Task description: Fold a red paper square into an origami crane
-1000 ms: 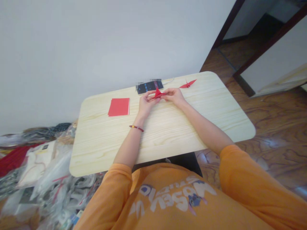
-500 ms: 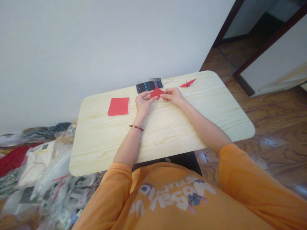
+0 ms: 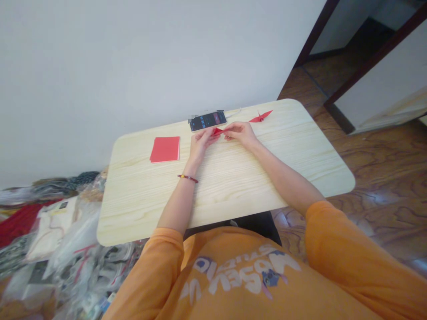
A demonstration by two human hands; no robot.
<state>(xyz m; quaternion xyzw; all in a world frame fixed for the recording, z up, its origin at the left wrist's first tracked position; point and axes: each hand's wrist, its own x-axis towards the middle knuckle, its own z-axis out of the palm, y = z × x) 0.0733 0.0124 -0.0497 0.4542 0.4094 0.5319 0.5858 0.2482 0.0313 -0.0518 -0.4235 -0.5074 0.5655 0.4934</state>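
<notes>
A small piece of folded red origami paper [image 3: 218,131] is held between my two hands above the table, just in front of the phone. My left hand [image 3: 202,141] is closed on its left side, thumb and fingers pinching it and hiding part of it. On the other side my right hand [image 3: 240,133] pinches the pointed right end with its fingertips. Behind and right of that hand lies a finished red paper crane [image 3: 261,117] with its wings spread. A stack of square red paper sheets [image 3: 165,149] rests on the table left of my left hand.
A phone [image 3: 208,121] with a lit timer screen lies at the table's back edge, a white cable [image 3: 234,113] at its right end. The pale wooden table [image 3: 140,195] meets the wall [image 3: 140,62]. Plastic-wrapped bundles [image 3: 70,249] are piled on the floor at left.
The folded paper has turned from a flat diamond facing me to a narrow, edge-on shape. My left hand has tilted around it, and more of the phone's screen shows.
</notes>
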